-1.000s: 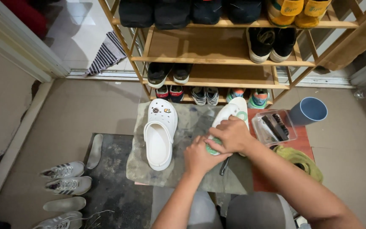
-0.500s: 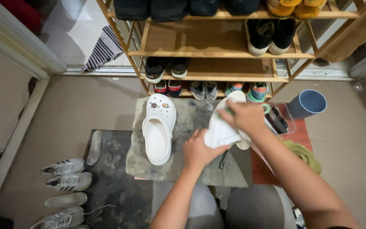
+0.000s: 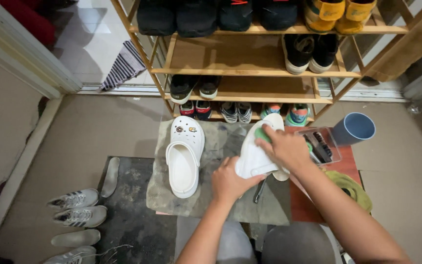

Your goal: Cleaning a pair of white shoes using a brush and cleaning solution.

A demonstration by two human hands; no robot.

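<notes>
1. The left hand (image 3: 228, 182) grips the heel end of a white foam clog (image 3: 256, 154), fingers curled shut around its smooth, rounded rim.
2. The right hand (image 3: 285, 148) lies on top of the same clog near its toe, fingers closed over a small green pad (image 3: 263, 134) (sponge or cloth, hard to tell) pressed against the shoe.
3. The held clog is lifted and tilted above a grey, mottled cloth mat (image 3: 172, 193) spread on the floor, just in front of a wooden shoe rack (image 3: 250, 71).
4. Its partner, a second white clog (image 3: 185, 155) with small charms on its perforated toe, lies flat on the mat, sole down, just left of the hands.
5. A clear plastic tray (image 3: 324, 145) holding dark brushes sits to the right on a red-orange sheet, beside a blue cylindrical cup (image 3: 352, 129).
6. An olive-green crumpled rag (image 3: 351, 188) lies near the right forearm.
7. Pale sneakers (image 3: 76, 208) with dark stripes line the floor at far left.
</notes>
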